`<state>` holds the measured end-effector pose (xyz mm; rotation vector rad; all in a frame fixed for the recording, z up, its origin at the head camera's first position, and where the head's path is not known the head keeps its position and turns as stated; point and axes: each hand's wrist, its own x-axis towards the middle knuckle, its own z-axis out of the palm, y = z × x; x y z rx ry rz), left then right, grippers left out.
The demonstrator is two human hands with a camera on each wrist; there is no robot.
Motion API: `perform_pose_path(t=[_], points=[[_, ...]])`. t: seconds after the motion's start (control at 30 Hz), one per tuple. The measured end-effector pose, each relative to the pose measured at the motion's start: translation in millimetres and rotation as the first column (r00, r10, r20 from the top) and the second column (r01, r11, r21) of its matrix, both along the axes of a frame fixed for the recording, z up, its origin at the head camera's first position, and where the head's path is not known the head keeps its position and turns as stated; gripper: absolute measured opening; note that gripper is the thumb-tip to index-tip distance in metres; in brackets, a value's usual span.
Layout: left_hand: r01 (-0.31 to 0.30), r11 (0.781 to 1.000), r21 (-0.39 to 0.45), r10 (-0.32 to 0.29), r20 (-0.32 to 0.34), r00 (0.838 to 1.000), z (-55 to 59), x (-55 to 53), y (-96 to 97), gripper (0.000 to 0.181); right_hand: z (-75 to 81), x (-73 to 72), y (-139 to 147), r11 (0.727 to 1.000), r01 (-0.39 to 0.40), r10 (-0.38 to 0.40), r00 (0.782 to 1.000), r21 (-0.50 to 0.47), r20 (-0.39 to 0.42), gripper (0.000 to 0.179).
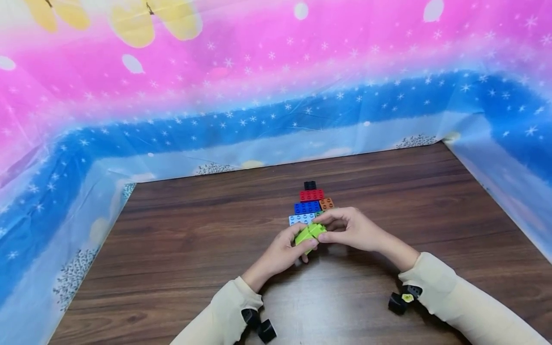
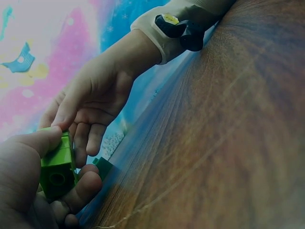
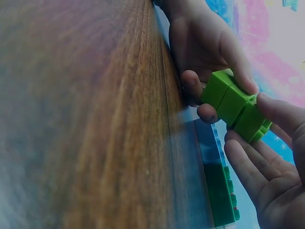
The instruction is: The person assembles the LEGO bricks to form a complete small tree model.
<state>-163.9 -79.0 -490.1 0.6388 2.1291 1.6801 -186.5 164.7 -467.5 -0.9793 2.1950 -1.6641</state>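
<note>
My left hand grips a small block of lime-green toy bricks between thumb and fingers. From the other side my right hand pinches its studded end. In the right wrist view the lime-green bricks show seams between joined pieces, with the end piece slightly skewed. A hollow end of the lime-green block faces the left wrist camera. Just beyond the hands, a light blue brick lies on the table, beside a green brick mostly hidden by the right hand in the head view.
Behind the light blue brick lie a blue brick, an orange brick, a red brick and a black brick, in narrowing rows. A patterned cloth walls off the wooden table at back and sides.
</note>
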Motion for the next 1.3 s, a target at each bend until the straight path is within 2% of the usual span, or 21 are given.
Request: perform_pose_path(t=[0.93, 1.3], points=[[0.007, 1.000, -0.011, -0.007, 0.013, 1.000, -0.6, -1.8, 0.6, 0.030, -3.0, -0.2, 2.3, 1.000, -0.007, 0.007, 1.000, 0.001, -0.015, 0.033], [0.020, 1.000, 0.003, -0.020, -0.010, 1.000, -1.1, -1.8, 1.0, 0.031, -3.0, 1.2, 1.9, 1.000, -0.002, 0.003, 0.999, 0.026, -0.043, 0.034]])
